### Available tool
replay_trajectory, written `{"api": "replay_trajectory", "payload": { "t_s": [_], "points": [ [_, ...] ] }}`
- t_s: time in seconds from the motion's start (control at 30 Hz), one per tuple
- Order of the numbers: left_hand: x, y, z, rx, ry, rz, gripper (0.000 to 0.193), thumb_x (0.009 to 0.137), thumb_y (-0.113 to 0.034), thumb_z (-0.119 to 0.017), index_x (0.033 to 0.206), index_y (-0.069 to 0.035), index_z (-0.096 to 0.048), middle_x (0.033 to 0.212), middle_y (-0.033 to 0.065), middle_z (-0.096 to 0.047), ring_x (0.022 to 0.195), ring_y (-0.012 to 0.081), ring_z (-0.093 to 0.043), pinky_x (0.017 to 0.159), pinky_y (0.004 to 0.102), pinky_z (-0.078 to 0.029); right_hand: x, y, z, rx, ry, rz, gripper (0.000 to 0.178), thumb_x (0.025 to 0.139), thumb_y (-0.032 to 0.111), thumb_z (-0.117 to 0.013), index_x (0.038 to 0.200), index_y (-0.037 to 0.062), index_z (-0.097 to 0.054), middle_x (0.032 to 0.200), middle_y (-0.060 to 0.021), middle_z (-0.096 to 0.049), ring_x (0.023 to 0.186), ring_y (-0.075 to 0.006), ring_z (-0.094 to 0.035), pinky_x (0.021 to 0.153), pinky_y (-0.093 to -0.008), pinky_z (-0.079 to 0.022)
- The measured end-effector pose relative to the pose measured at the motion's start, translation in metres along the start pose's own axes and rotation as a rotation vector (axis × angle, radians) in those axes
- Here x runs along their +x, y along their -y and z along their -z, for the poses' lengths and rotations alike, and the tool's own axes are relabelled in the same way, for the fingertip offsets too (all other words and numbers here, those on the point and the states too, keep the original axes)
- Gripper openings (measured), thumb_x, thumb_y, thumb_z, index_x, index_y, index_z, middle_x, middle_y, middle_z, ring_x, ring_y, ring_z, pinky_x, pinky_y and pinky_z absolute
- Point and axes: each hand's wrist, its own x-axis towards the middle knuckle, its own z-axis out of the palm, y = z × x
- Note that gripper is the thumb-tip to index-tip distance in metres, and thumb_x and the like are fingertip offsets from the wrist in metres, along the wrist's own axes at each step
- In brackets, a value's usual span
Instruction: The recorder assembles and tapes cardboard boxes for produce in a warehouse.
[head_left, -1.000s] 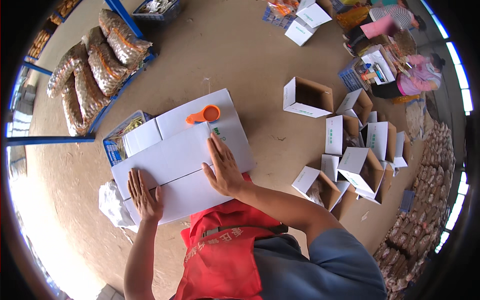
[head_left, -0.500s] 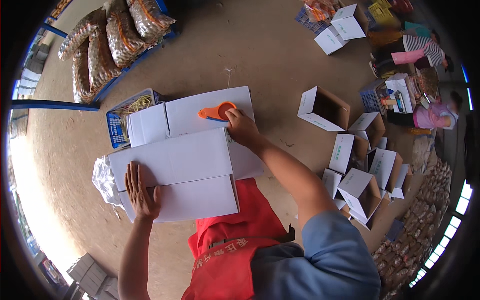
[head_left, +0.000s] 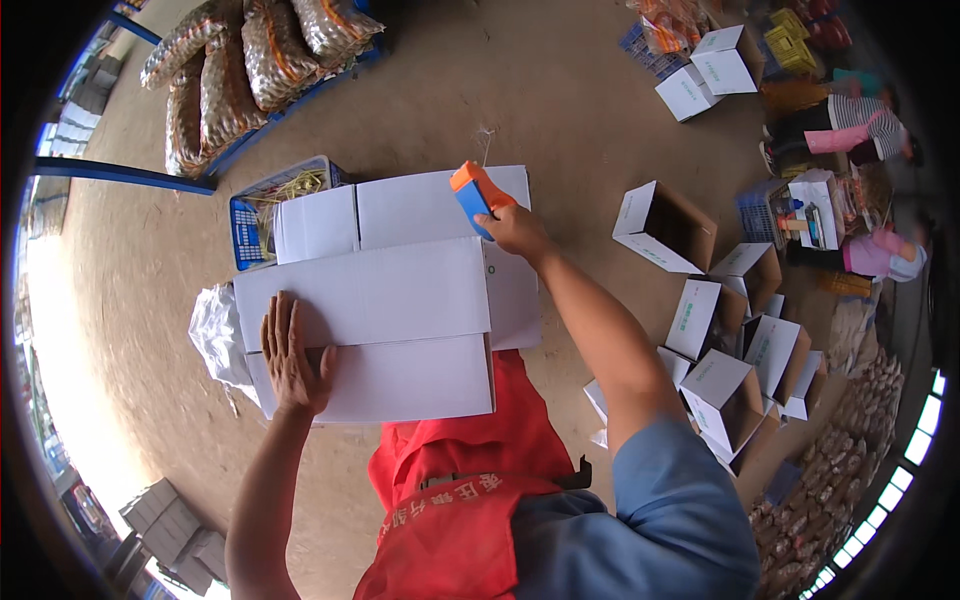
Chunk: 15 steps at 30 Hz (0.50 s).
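Observation:
A white cardboard box (head_left: 370, 295) lies in front of me with its top flaps folded down, a seam running between them. My left hand (head_left: 295, 360) rests flat on its left part, fingers stretched out. Beyond the far edge of the box, my right hand (head_left: 520, 228) grips an orange-and-blue tape dispenser (head_left: 472, 197), raised over a second white box (head_left: 410, 205). At the left end of the near box is a crumpled clear plastic bag (head_left: 218, 335).
A blue crate (head_left: 245, 235) with straw-like strips stands behind the boxes. Filled net sacks (head_left: 270, 60) lie on a blue rack at far left. Several open cartons (head_left: 665, 225) are scattered at right. Two people (head_left: 850, 125) work at the far right, near another crate.
My right hand has turned the tape dispenser upright and moved it slightly right, so its blue side shows. My left hand stays flat on the box. The whole view has shifted a little.

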Motion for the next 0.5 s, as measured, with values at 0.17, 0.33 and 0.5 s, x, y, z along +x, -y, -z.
{"api": "replay_trajectory", "payload": {
  "t_s": [0.17,0.33,0.5],
  "points": [
    [0.001,-0.002,0.004,-0.034,0.009,0.011,0.085,0.098,-0.039,-0.069,0.166,-0.001,-0.034,0.175,0.0253,-0.031,0.165,0.0412,-0.024,0.134,0.0567,-0.015,-0.121,0.016,0.093,0.813,-0.328,-0.03,0.069,0.103,0.059,-0.069,0.127,-0.0048,-0.073,0.119,-0.0043,-0.072,0.11,-0.0147,-0.062,0.103,-0.035,-0.047],
    [-0.001,-0.002,0.006,-0.065,0.007,0.03,0.083,0.099,-0.037,-0.069,0.166,-0.001,-0.036,0.176,0.0236,-0.03,0.166,0.0398,-0.023,0.135,0.0551,-0.014,-0.241,0.075,0.074,1.251,-0.296,0.331,0.053,0.114,0.042,-0.056,0.136,-0.005,-0.066,0.13,-0.0147,-0.072,0.123,-0.0252,-0.067,0.114,-0.0432,-0.046],
    [-0.006,0.005,0.004,-0.157,-0.024,-0.046,0.063,0.102,-0.025,-0.058,0.159,0.0,-0.046,0.174,0.0236,-0.034,0.164,0.0393,-0.027,0.135,0.0553,-0.016,-0.263,0.135,0.014,1.029,0.275,0.246,0.049,0.109,0.042,-0.068,0.126,-0.0039,-0.075,0.117,-0.012,-0.079,0.112,-0.0205,-0.07,0.104,-0.0382,-0.051]
  ]
}}
